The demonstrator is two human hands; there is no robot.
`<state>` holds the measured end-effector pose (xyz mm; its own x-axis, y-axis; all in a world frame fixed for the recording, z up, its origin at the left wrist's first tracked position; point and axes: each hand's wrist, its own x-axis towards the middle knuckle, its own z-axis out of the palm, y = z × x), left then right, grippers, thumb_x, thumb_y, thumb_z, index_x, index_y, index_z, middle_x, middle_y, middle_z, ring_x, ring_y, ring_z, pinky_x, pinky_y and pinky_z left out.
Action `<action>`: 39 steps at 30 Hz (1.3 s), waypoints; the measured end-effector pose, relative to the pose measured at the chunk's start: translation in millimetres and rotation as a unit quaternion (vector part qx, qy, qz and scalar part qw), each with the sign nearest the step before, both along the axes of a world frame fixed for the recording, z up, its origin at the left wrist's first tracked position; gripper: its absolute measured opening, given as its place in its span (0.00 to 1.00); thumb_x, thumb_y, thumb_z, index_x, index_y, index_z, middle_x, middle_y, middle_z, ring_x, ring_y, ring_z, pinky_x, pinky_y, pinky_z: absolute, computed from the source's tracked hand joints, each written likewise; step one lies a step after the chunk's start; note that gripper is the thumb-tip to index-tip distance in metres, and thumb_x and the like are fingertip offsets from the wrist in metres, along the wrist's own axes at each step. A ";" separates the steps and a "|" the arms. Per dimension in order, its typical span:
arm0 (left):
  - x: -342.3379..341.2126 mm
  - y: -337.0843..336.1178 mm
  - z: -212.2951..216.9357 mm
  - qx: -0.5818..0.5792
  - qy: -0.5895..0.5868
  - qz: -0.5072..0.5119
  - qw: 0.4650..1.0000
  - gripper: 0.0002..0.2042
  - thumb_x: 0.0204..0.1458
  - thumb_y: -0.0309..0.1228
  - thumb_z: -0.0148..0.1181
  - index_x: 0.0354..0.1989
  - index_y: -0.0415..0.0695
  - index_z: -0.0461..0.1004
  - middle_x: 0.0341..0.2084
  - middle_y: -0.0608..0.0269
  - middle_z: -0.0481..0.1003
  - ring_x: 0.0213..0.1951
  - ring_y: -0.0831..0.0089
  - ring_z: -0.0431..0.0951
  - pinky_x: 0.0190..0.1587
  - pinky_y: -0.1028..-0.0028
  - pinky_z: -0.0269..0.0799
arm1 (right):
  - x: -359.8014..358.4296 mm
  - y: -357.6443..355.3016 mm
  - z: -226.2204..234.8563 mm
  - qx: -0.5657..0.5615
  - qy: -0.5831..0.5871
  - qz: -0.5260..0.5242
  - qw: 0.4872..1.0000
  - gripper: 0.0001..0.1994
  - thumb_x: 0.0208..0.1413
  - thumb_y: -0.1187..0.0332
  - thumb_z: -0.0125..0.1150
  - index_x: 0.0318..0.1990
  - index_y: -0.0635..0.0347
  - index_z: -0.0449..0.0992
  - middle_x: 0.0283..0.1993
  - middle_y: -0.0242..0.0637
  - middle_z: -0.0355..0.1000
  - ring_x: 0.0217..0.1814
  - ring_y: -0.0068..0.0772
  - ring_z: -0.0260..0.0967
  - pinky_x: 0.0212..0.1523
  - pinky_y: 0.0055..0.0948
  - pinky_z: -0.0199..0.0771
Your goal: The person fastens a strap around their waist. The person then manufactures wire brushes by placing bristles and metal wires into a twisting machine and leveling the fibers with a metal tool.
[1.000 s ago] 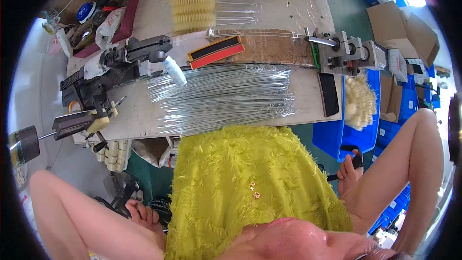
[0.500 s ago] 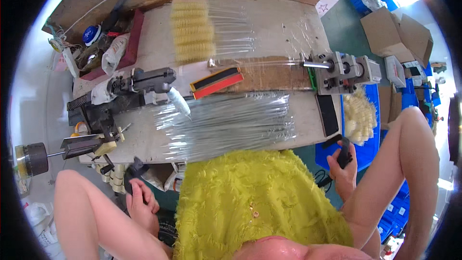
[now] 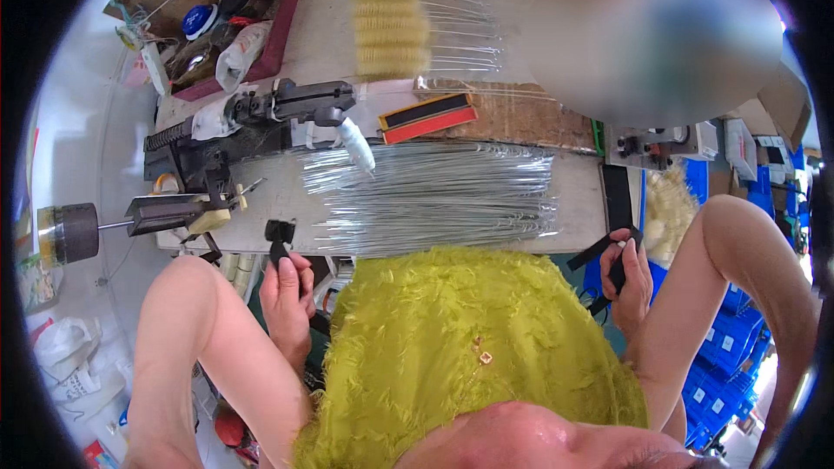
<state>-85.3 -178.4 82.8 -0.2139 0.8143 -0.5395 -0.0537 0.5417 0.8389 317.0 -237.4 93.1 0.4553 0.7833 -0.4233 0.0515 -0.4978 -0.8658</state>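
Observation:
Near the bench's front edge, my left hand (image 3: 289,302) is closed on a black strap (image 3: 279,243), whose wide dark end sticks up above the fingers. On the other side of my yellow-green fringed top, my right hand (image 3: 629,291) grips another black strap (image 3: 592,252); one length points left and part hangs below the fingers. Whether the two straps join is hidden. Between the hands, on the bench, lies a broad layer of thin twisted metal wires (image 3: 434,195). A black flat bar (image 3: 617,200) lies just beyond my right hand.
A clamp-like machine (image 3: 304,104) with a white spool (image 3: 354,146) stands on the left. Behind the wires are a red-and-black block (image 3: 427,118) and yellow bristle brushes (image 3: 391,26). Pale bristle pieces (image 3: 669,213) fill a blue bin at right. A blurred patch hides the upper right.
My left hand has risen with its strap toward the bench edge. My right hand's strap now stretches further left. The whole view has shifted, and a blurred patch covers the upper right.

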 end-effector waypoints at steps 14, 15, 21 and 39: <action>-0.1 -8.4 -36.3 0.092 0.106 -0.002 0.990 0.08 0.61 0.37 0.43 0.39 0.46 0.62 0.17 0.69 0.67 0.13 0.87 0.56 0.13 0.84 0.47 | -14.7 4.6 -19.9 0.069 0.058 -0.093 0.992 0.21 0.63 0.53 0.38 0.58 0.54 0.55 0.30 0.29 0.68 0.25 0.14 0.60 0.20 0.13 0.58; 3.1 -6.4 -36.1 0.062 0.110 0.007 0.992 0.08 0.60 0.36 0.45 0.39 0.46 0.63 0.17 0.71 0.67 0.13 0.87 0.56 0.13 0.85 0.48 | -3.8 29.4 -1.8 0.071 0.066 -0.091 0.991 0.21 0.63 0.53 0.38 0.58 0.54 0.55 0.30 0.29 0.68 0.25 0.14 0.60 0.20 0.13 0.58; 2.1 -24.0 -37.5 0.076 0.136 -0.054 0.986 0.09 0.59 0.35 0.48 0.36 0.43 0.68 0.18 0.70 0.68 0.14 0.87 0.59 0.14 0.84 0.53 | 4.7 115.1 95.7 -0.011 -0.482 0.546 0.685 0.23 0.50 0.50 0.55 0.22 0.66 0.76 0.20 0.45 0.69 0.22 0.38 0.69 0.24 0.33 0.68; 8.6 39.9 3.0 -0.226 -0.029 -0.478 0.848 0.09 0.53 0.25 0.51 0.40 0.31 0.68 0.29 0.57 0.75 0.30 0.75 0.75 0.30 0.77 0.73 | -3.2 -75.8 -48.1 -0.005 -0.008 0.064 0.998 0.12 0.60 0.60 0.49 0.40 0.60 0.71 0.20 0.22 0.58 0.17 0.12 0.49 0.16 0.15 0.45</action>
<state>-76.7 -138.5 85.8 0.4662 0.3082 -0.8293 0.5566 0.6265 0.5457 313.7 -313.1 45.1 0.3584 0.8315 -0.4244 0.1299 -0.4946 -0.8593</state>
